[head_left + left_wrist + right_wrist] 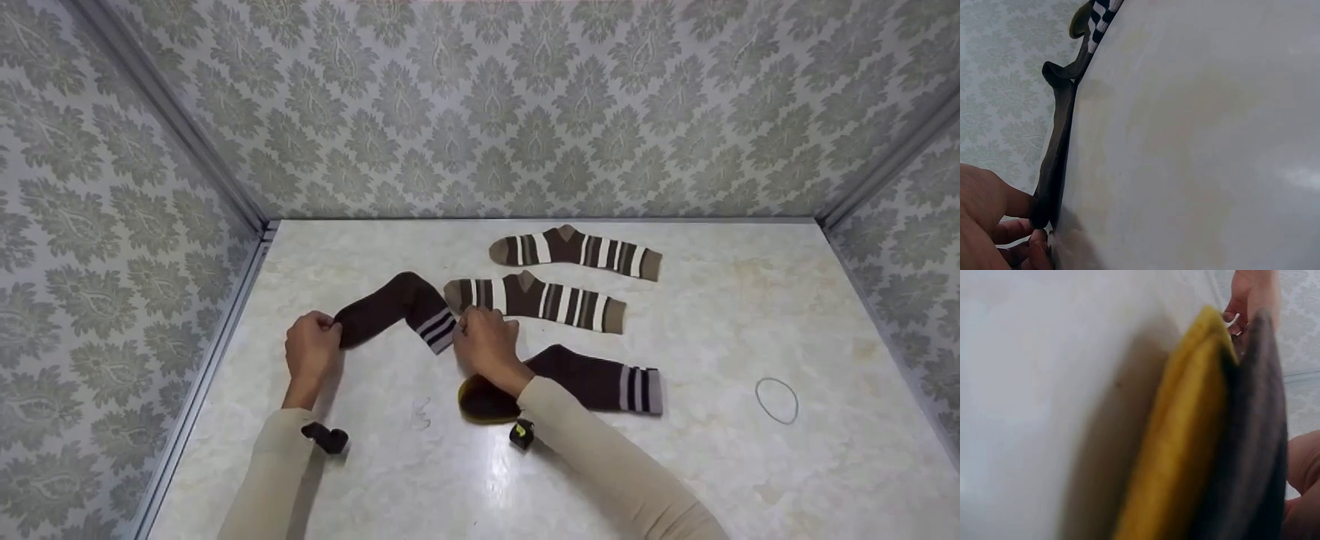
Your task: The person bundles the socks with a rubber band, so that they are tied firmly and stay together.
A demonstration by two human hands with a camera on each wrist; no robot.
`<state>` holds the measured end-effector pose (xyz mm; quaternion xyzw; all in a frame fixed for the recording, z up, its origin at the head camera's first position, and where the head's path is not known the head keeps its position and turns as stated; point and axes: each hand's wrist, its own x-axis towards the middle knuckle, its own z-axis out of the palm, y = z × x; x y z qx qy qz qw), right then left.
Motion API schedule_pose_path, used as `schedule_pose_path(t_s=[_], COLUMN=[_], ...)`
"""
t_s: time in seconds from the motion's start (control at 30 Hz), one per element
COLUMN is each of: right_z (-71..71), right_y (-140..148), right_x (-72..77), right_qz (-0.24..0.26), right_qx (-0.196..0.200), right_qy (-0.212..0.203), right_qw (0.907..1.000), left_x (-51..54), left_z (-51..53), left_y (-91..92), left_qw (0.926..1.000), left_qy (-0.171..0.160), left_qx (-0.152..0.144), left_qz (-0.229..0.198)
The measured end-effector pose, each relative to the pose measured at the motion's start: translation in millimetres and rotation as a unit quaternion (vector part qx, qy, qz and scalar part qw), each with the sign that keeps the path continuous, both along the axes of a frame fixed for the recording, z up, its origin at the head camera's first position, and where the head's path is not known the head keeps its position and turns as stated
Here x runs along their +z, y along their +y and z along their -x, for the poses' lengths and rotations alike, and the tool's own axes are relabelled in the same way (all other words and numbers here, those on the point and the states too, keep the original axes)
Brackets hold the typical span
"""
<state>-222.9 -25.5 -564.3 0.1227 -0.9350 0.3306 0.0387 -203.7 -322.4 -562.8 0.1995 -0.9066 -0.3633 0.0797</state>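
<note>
A dark brown sock (pixel 379 311) with a grey and navy striped cuff lies bent on the table. My left hand (pixel 312 345) pinches its toe end between thumb and fingers; the left wrist view shows the same sock (pixel 1057 146) edge-on, with the left hand (pixel 988 219) at its toe. At the cuff's edge, my right hand (pixel 487 341) has curled fingers pinching the cuff, though its fingertips are partly hidden. Beneath the right wrist lies a matching sock (pixel 577 379), its toe edged in yellow. That yellow part (pixel 1185 433) looms large and blurred in the right wrist view.
Two brown socks with white stripes, the upper striped sock (pixel 600 253) and the lower striped sock (pixel 562 304), lie behind the right hand. A thin greenish loop (pixel 777 400) rests at the right of the pale table (pixel 750 480). Patterned walls (pixel 495 105) enclose the back and sides.
</note>
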Motion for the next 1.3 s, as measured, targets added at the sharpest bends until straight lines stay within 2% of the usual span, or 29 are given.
schedule_pose_path(t_s=[0.23, 0.33, 0.43, 0.57, 0.67, 0.77, 0.8, 1.07, 1.3], right_z=[28.7, 36.2, 37.5, 25.1, 12.7, 6.9, 2.5, -9.2, -16.7], right_y=[25.9, 37.5, 48.8, 60.8, 66.4, 72.5, 74.2, 101.1, 133.3], right_x=[-40.6, -46.4, -42.0, -16.2, 6.8, 16.6, 24.0, 32.0, 36.4], right_qz=[0.066, 0.093, 0.141, 0.19, 0.193, 0.186, 0.185, 0.199, 0.221], right_qx=[0.011, 0.013, 0.029, 0.05, 0.043, 0.036, 0.032, 0.026, 0.017], right_qy=[-0.005, -0.004, 0.012, 0.02, 0.006, 0.007, 0.003, 0.027, 0.02], right_qw=[0.9978, 0.9956, 0.9896, 0.9804, 0.9802, 0.9818, 0.9822, 0.9792, 0.9748], left_x=[8.4, 13.2, 18.4, 27.6, 34.6, 40.9, 43.0, 54.8, 64.8], left_z=[-7.6, -12.6, -15.6, -21.0, -25.5, -30.7, -32.6, -40.9, -44.8], left_y=[1.2, 3.0, 5.9, 11.8, 17.6, 24.1, 26.3, 44.8, 62.9], left_qw=[0.9996, 0.9991, 0.9985, 0.9968, 0.9959, 0.9951, 0.9949, 0.9918, 0.9895], left_qy=[0.007, 0.007, -0.001, -0.01, -0.004, 0.005, 0.008, 0.021, 0.03], left_qx=[-0.012, -0.026, -0.036, -0.044, -0.052, -0.066, -0.072, -0.102, -0.114], left_qz=[-0.023, -0.034, -0.041, -0.066, -0.074, -0.073, -0.07, -0.074, -0.084])
